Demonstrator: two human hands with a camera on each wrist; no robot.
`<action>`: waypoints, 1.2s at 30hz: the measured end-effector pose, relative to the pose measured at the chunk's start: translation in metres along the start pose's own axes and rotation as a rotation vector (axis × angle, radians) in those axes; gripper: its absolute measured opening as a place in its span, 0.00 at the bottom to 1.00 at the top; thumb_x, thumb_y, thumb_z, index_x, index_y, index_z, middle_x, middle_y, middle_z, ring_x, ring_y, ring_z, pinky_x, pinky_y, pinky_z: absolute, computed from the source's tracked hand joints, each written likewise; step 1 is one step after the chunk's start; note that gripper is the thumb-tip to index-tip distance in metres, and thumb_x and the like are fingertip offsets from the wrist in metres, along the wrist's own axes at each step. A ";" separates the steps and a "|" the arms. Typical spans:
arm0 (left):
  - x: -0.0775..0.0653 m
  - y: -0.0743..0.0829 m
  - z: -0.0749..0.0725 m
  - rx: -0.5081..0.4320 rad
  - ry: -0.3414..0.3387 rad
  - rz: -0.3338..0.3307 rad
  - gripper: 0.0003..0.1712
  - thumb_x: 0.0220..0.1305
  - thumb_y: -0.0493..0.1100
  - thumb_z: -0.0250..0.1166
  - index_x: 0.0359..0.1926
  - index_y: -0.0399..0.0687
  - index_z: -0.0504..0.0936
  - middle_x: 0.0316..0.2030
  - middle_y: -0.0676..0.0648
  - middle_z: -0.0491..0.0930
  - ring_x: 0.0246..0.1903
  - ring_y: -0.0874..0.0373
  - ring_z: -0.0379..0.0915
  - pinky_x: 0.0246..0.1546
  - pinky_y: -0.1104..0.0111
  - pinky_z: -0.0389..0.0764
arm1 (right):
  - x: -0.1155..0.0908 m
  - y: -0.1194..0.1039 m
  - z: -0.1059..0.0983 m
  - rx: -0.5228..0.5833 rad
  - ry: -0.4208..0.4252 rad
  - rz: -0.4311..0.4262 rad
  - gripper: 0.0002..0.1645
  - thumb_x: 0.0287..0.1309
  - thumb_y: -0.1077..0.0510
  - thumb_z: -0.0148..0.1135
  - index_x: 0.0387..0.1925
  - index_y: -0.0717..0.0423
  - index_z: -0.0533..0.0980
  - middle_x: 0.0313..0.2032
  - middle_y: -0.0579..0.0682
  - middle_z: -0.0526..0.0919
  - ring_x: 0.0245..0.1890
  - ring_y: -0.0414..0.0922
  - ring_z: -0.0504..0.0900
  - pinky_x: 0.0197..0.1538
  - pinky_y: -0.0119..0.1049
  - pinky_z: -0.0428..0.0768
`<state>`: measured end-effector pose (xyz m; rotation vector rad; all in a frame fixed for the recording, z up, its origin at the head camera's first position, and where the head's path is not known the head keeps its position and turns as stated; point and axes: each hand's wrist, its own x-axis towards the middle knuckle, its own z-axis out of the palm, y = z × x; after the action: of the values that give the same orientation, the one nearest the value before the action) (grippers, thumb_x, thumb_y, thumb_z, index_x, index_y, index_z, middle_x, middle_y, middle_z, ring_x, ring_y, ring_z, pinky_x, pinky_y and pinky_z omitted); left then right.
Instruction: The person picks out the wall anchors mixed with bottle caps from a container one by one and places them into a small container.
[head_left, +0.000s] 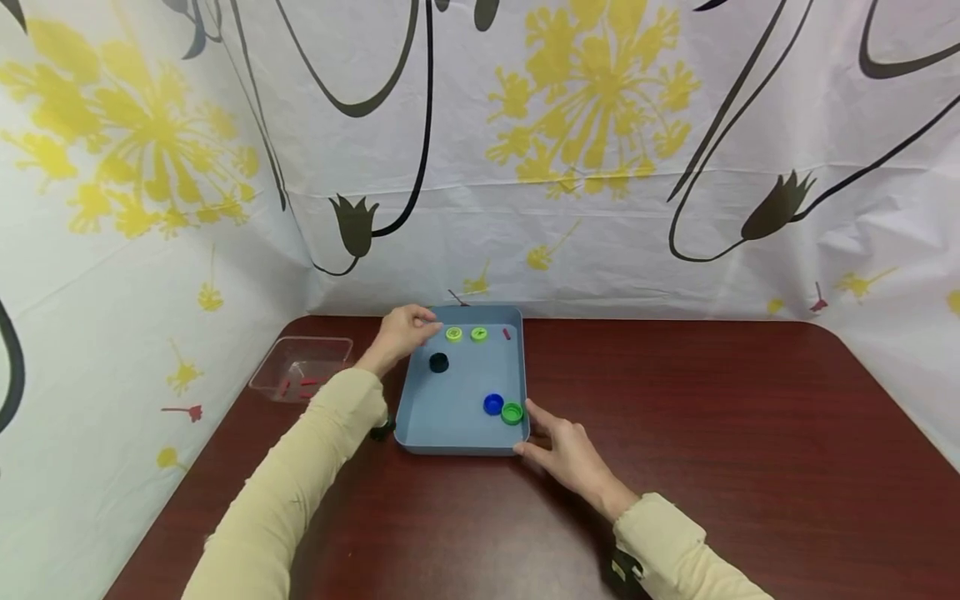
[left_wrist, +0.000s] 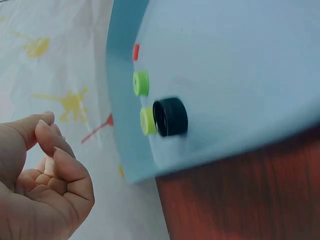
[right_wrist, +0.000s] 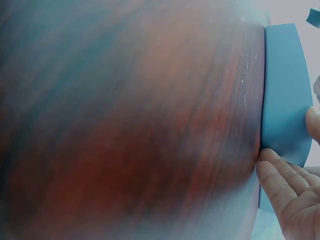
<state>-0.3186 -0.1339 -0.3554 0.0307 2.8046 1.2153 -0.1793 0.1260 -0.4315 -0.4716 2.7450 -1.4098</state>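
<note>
My left hand (head_left: 405,333) is over the far left corner of a blue-grey tray (head_left: 457,437). In the left wrist view its fingers are curled, the thumb tip close against the forefinger, with nothing visible between them. My right hand (head_left: 570,454) holds the tray's near right corner, thumb at the front and fingers along the right wall. Inside the tray lie a yellow-green cap (head_left: 453,334), a lime-green cap (head_left: 479,334), a small red piece (head_left: 507,334), a black cap (left_wrist: 171,116), a blue cap (head_left: 492,404) and a green cap (head_left: 512,413).
A clear plastic container (head_left: 300,346) with several red pieces inside stands left of the tray, beside my left forearm. The dark red wooden table (head_left: 690,417) ends at a white patterned cloth (head_left: 600,267) behind and at the left.
</note>
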 end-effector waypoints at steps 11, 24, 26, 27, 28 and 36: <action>0.021 0.017 0.036 0.008 -0.054 0.009 0.18 0.67 0.46 0.63 0.52 0.41 0.80 0.42 0.39 0.85 0.42 0.49 0.83 0.45 0.63 0.81 | 0.001 0.002 -0.002 0.005 -0.024 -0.024 0.41 0.58 0.60 0.68 0.69 0.69 0.62 0.56 0.69 0.79 0.49 0.56 0.86 0.46 0.39 0.85; 0.034 0.034 0.072 0.060 -0.099 0.017 0.19 0.65 0.45 0.65 0.54 0.41 0.80 0.47 0.40 0.85 0.43 0.50 0.84 0.49 0.59 0.81 | 0.000 0.002 -0.001 0.018 -0.016 -0.015 0.41 0.57 0.61 0.69 0.68 0.69 0.62 0.58 0.68 0.78 0.48 0.55 0.86 0.45 0.36 0.85; 0.036 0.036 0.077 0.064 -0.104 0.013 0.19 0.64 0.44 0.66 0.54 0.41 0.80 0.46 0.40 0.85 0.44 0.49 0.84 0.50 0.59 0.81 | 0.000 0.003 -0.001 0.011 -0.015 -0.019 0.41 0.57 0.61 0.69 0.68 0.69 0.62 0.58 0.68 0.78 0.49 0.55 0.86 0.45 0.36 0.85; 0.037 0.037 0.080 0.074 -0.104 0.010 0.19 0.64 0.45 0.66 0.54 0.41 0.80 0.46 0.40 0.85 0.44 0.49 0.83 0.50 0.59 0.80 | 0.000 0.003 -0.001 0.008 -0.013 -0.022 0.41 0.57 0.61 0.69 0.68 0.69 0.63 0.58 0.69 0.78 0.48 0.56 0.86 0.45 0.37 0.85; 0.037 0.037 0.082 0.084 -0.103 0.006 0.19 0.64 0.45 0.67 0.53 0.41 0.80 0.47 0.40 0.85 0.45 0.49 0.82 0.51 0.59 0.80 | 0.000 0.003 -0.001 0.008 -0.014 -0.024 0.41 0.57 0.61 0.68 0.68 0.69 0.63 0.58 0.69 0.77 0.49 0.56 0.86 0.45 0.36 0.85; 0.043 0.038 0.098 0.140 -0.086 -0.004 0.19 0.61 0.44 0.69 0.52 0.41 0.81 0.52 0.40 0.81 0.52 0.47 0.78 0.55 0.58 0.78 | 0.000 0.004 0.000 0.014 -0.015 -0.042 0.41 0.57 0.60 0.69 0.68 0.70 0.63 0.57 0.68 0.78 0.48 0.56 0.86 0.45 0.37 0.85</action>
<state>-0.3540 -0.0340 -0.3973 0.0839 2.8072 0.9901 -0.1800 0.1282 -0.4342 -0.5402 2.7278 -1.4271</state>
